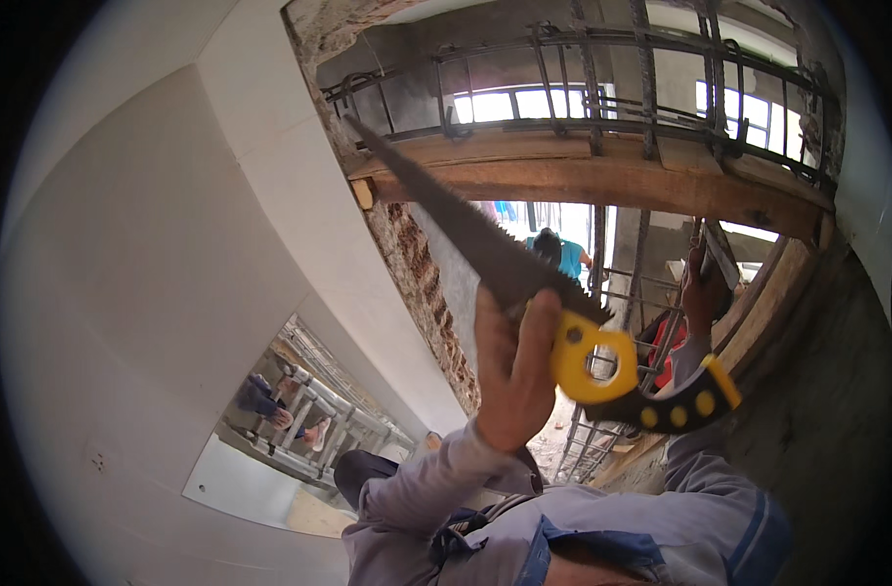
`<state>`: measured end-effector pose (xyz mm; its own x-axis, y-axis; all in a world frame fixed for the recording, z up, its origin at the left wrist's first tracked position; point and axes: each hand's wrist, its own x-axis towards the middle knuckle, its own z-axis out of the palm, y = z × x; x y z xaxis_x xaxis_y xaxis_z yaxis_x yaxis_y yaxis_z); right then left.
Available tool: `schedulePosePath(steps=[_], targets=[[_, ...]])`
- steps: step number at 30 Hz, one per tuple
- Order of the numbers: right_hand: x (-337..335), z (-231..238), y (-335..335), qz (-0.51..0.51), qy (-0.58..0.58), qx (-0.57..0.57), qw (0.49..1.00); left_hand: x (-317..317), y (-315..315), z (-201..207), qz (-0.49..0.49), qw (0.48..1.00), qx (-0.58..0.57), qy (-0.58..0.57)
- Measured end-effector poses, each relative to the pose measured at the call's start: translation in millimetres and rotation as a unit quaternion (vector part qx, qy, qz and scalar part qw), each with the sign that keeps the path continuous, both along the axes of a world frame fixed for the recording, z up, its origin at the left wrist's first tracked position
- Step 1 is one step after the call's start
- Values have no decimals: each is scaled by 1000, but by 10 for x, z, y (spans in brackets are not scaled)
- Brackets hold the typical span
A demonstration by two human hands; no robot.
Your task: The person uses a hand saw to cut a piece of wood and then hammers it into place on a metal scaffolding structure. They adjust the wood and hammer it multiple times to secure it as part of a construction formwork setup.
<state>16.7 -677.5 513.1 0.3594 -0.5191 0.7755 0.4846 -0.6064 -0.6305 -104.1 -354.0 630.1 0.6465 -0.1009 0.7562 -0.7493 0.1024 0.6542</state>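
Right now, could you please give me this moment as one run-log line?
Left hand: holding handsaw blade near yellow-black handle | Right hand: below wooden beam, grip unclear | Above beam: rebar cage

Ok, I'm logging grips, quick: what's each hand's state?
Left hand: closed on the handsaw, at the blade's handle end.
Right hand: raised; its grip can't be told.

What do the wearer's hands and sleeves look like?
Left hand and right hand show no gloves. Left sleeve and right sleeve are long, loose, pale greyish-lavender cloth, with blue trim toward the right shoulder.
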Motion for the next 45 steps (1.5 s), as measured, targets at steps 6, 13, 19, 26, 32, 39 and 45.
schedulePosePath(steps=[6,13,19,26,32,39,45], targets=[[229,-452,-401,-239,41,-312,919,725,-156,206,345,864,199,-308],[211,-161,-65,49,-26,52,997,1428,-570,774,-180,936,-263,151],[139,-154,-54,62,-11,72,995,1999,-361,1020,-230,899,-320,189],[117,-128,5,103,0,118,988,2590,10,1198,-203,902,-307,227],[107,-105,-63,99,-6,94,991,2367,84,1201,-150,941,-235,191],[171,-137,-29,144,-48,100,983,2570,251,1341,8,949,-247,196],[151,-93,40,121,-45,109,986,3140,532,1134,587,785,153,-123]])
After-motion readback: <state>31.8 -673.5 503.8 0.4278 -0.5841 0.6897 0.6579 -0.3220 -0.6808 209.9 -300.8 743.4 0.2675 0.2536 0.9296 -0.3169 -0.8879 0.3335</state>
